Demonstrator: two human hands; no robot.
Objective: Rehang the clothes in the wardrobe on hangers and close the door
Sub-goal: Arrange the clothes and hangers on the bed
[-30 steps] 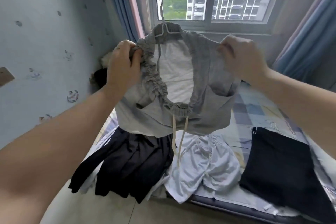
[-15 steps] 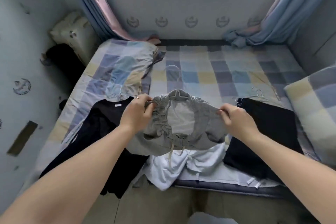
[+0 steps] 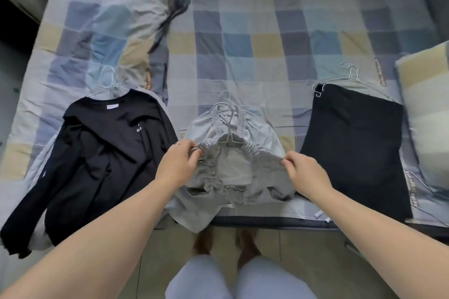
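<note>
- While the fingers [image 3: 194, 154] of the left hand [image 3: 176, 167] curl round and pinch the gathered elastic waistband of the pale grey cotton shorts [image 3: 267, 145], the right hand [image 3: 308, 173] nips the same waistband on its other side between thumb and fingertips.
- Inside that waistband sits a thin pale wire hanger [image 3: 229, 116], its hook pointing toward the bed's far edge.
- These shorts lie at the middle of the near edge of the checked-sheet bed [image 3: 243, 43], with part drooping over it.
- Beside them, toward the near left corner, a black long-sleeved top [image 3: 104, 158] lies on its own wire hanger, one sleeve over the edge.
- Toward the near right corner lies a folded black garment [image 3: 352, 148].
- At the right edge rests a striped pillow [image 3: 425, 109].
</note>
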